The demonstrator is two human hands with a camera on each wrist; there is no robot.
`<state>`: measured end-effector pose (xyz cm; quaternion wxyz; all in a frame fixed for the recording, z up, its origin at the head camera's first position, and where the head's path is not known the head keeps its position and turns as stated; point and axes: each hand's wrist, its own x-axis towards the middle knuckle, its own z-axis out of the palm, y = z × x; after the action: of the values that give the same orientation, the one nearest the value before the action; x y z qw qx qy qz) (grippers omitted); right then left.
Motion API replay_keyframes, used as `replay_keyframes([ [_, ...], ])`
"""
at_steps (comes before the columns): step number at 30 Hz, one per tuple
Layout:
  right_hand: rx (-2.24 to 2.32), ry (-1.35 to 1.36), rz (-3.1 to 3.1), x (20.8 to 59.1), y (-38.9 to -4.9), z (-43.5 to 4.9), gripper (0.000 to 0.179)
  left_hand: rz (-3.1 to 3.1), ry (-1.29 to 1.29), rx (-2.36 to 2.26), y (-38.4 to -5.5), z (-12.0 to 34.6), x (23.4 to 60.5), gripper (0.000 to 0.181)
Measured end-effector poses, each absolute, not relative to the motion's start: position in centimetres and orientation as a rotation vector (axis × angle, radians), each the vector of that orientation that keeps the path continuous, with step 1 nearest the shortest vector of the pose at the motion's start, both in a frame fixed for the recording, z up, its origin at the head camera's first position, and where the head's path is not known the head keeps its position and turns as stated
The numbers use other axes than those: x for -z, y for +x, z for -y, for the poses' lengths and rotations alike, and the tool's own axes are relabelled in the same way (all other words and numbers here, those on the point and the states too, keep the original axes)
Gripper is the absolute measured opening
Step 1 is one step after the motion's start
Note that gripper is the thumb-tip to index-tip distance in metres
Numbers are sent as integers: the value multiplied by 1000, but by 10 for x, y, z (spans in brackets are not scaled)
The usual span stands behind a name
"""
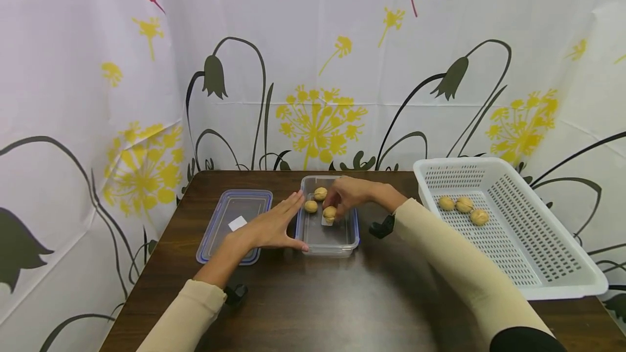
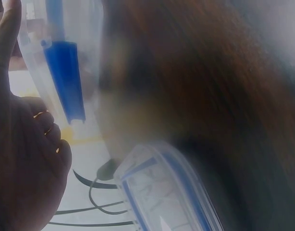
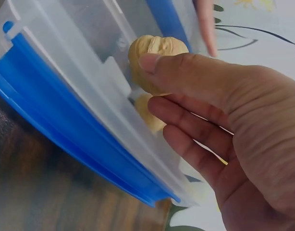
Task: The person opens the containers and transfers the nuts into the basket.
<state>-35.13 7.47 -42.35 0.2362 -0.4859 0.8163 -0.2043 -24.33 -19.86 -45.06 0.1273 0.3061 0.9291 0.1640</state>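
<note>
A clear plastic container (image 1: pixel 326 246) with blue side clips stands mid-table, with two walnuts (image 1: pixel 310 206) on its floor near the far left. Inside it my right hand (image 1: pixel 348 194) pinches another walnut (image 3: pixel 157 62) between thumb and fingers, over a small white label. Along the container's left side lies my left hand (image 1: pixel 276 227), fingers extended at the wall and thumb by the near left corner. In the left wrist view that hand (image 2: pixel 32 154) appears dark beside a blue clip (image 2: pixel 66 79).
Left of the container lies its blue-edged lid (image 1: pixel 220 232) with a white label. On the right a white perforated basket (image 1: pixel 528 249) holds three walnuts (image 1: pixel 464 204). A patterned curtain (image 1: pixel 313 58) hangs behind the dark wooden table (image 1: pixel 313 308).
</note>
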Motion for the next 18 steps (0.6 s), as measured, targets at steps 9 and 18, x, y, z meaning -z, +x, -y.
replay_keyframes([
  [9, 684, -1305, -2188, 404, -352, -88, 28, -2704, 883, -479, -242, 199, 454, 129],
  [18, 742, -1307, -2186, 377, -351, -108, 34, -2714, 885, -470, -242, 196, 453, 128],
])
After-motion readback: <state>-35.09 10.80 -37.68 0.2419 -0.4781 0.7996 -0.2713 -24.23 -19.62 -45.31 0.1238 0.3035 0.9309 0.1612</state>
